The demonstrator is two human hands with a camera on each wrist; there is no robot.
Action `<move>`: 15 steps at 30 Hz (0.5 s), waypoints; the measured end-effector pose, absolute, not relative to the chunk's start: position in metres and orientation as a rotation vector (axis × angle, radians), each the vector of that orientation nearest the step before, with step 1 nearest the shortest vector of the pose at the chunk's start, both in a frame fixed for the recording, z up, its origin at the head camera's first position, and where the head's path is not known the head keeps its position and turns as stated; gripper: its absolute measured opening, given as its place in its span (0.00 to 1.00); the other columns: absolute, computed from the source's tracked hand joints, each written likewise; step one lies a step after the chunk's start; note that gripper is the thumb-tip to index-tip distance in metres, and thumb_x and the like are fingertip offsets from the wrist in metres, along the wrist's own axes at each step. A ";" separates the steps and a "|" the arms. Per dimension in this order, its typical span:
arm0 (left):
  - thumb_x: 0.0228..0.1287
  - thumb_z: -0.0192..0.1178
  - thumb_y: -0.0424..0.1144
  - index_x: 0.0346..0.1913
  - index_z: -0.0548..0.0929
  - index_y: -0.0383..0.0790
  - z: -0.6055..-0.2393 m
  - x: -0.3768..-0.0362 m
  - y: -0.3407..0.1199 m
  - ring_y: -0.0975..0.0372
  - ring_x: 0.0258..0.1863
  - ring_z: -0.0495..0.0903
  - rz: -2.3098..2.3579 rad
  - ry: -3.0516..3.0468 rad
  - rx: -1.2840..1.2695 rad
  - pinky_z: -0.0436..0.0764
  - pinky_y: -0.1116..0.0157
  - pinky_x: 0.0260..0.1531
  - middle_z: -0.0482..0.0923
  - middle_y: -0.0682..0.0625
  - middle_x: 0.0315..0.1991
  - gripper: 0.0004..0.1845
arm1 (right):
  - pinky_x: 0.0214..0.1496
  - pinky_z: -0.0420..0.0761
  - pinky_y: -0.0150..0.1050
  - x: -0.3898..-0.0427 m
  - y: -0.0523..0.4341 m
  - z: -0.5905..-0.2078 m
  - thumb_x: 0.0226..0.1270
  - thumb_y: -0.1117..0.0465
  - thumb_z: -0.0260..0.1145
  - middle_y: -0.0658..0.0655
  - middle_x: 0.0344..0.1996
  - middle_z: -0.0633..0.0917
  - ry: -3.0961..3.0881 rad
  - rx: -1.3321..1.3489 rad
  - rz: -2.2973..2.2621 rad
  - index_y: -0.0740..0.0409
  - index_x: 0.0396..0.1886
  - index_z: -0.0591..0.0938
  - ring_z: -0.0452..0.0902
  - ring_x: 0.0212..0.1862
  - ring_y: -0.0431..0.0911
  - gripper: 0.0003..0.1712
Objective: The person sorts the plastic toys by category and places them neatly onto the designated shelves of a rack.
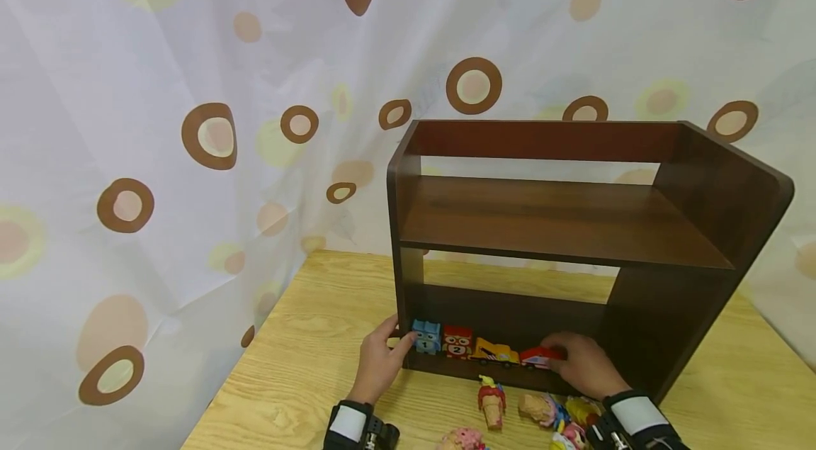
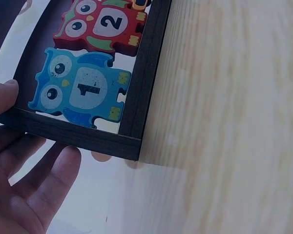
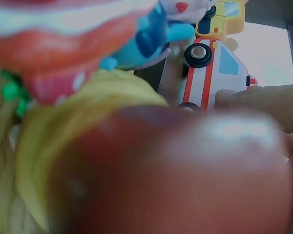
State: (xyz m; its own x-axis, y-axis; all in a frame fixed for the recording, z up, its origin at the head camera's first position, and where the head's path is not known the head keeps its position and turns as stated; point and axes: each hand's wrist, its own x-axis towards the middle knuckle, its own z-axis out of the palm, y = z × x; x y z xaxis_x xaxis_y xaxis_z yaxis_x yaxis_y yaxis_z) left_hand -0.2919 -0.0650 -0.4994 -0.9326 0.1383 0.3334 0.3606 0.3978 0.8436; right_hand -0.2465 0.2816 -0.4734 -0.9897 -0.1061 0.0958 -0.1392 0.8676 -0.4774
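the red-and-white toy car (image 1: 534, 358) stands on the lower board of the dark brown shelf unit (image 1: 567, 216), at the right end of a row. the right hand (image 1: 586, 363) pinches its right end, a thumb or fingertip flat on its side; the fingers behind are hidden. just left of it is a yellow toy truck (image 1: 494, 352), then a red owl block numbered 2 (image 1: 457, 342) and a blue owl block numbered 1 (image 1: 426, 336), both upright. the left hand (image 1: 380, 361) grips the unit's left side panel, thumb inside, fingers outside. in front, on the wooden worktop (image 1: 306, 336), lie an ice-cream-cone figure (image 1: 491, 404) and more small figures.

a push leftward on the car could shove the truck into the owls and topple them. a pull toward the front edge could roll the car off, as it has wheels. the low right wrist might sweep the figures beneath it, and a tug by the left hand could jolt the row.
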 end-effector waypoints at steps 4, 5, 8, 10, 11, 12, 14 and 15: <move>0.68 0.62 0.44 0.63 0.79 0.46 -0.500 -0.292 -0.065 0.52 0.50 0.84 -1.554 -2.446 -0.440 0.83 0.69 0.36 0.84 0.46 0.55 0.22 | 0.53 0.79 0.59 -0.247 0.282 -0.472 0.57 0.65 0.72 0.63 0.47 0.87 -2.982 0.195 0.776 0.61 0.44 0.86 0.82 0.51 0.61 0.13; 0.68 0.62 0.44 0.63 0.79 0.46 -0.500 -0.292 -0.065 0.52 0.50 0.84 -1.555 -2.447 -0.439 0.83 0.69 0.37 0.84 0.46 0.55 0.22 | 0.53 0.79 0.59 -0.247 0.282 -0.472 0.57 0.65 0.72 0.63 0.47 0.87 -2.988 0.193 0.786 0.60 0.44 0.86 0.82 0.51 0.61 0.13; 0.68 0.62 0.44 0.64 0.79 0.46 -0.501 -0.292 -0.065 0.51 0.50 0.84 -1.560 -2.449 -0.438 0.82 0.69 0.36 0.84 0.46 0.55 0.22 | 0.53 0.79 0.59 -0.245 0.284 -0.470 0.59 0.65 0.71 0.63 0.49 0.86 -3.005 0.208 0.824 0.61 0.47 0.85 0.81 0.52 0.61 0.15; 0.68 0.62 0.44 0.64 0.79 0.46 -0.501 -0.292 -0.065 0.51 0.50 0.84 -1.562 -2.448 -0.439 0.82 0.69 0.36 0.84 0.46 0.55 0.22 | 0.52 0.79 0.58 -0.244 0.287 -0.468 0.60 0.64 0.71 0.63 0.49 0.86 -2.999 0.225 0.853 0.62 0.49 0.84 0.81 0.52 0.61 0.16; 0.68 0.62 0.44 0.64 0.79 0.46 -0.501 -0.292 -0.065 0.51 0.50 0.84 -1.562 -2.448 -0.438 0.82 0.69 0.36 0.84 0.46 0.55 0.22 | 0.52 0.79 0.58 -0.243 0.289 -0.467 0.61 0.64 0.70 0.63 0.49 0.86 -2.991 0.231 0.867 0.62 0.50 0.84 0.82 0.52 0.60 0.17; 0.68 0.62 0.44 0.64 0.79 0.46 -0.501 -0.292 -0.065 0.51 0.50 0.84 -1.562 -2.447 -0.439 0.82 0.69 0.36 0.84 0.46 0.55 0.22 | 0.51 0.80 0.58 -0.242 0.291 -0.465 0.62 0.63 0.70 0.63 0.49 0.86 -2.977 0.242 0.874 0.63 0.51 0.83 0.82 0.52 0.60 0.18; 0.68 0.62 0.44 0.64 0.79 0.46 -0.501 -0.292 -0.065 0.52 0.50 0.83 -1.561 -2.445 -0.438 0.82 0.69 0.37 0.84 0.46 0.55 0.22 | 0.50 0.80 0.57 -0.239 0.294 -0.459 0.63 0.63 0.68 0.63 0.48 0.86 -2.941 0.259 0.874 0.63 0.52 0.83 0.82 0.50 0.60 0.18; 0.68 0.62 0.44 0.64 0.79 0.46 -0.501 -0.292 -0.065 0.51 0.50 0.83 -1.559 -2.443 -0.440 0.82 0.69 0.37 0.84 0.46 0.55 0.22 | 0.50 0.80 0.57 -0.238 0.296 -0.456 0.64 0.63 0.68 0.64 0.48 0.86 -2.922 0.261 0.872 0.63 0.53 0.82 0.82 0.50 0.60 0.18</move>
State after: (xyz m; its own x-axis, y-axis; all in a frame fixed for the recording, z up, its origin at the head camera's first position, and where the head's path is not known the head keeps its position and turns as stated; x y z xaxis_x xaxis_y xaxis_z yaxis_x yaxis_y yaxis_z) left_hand -0.2922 -0.0646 -0.5008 -0.9334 0.1366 0.3317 0.3584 0.3960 0.8455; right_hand -0.2376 0.2958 -0.4559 -0.9821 -0.1395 0.1264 -0.1860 0.8235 -0.5360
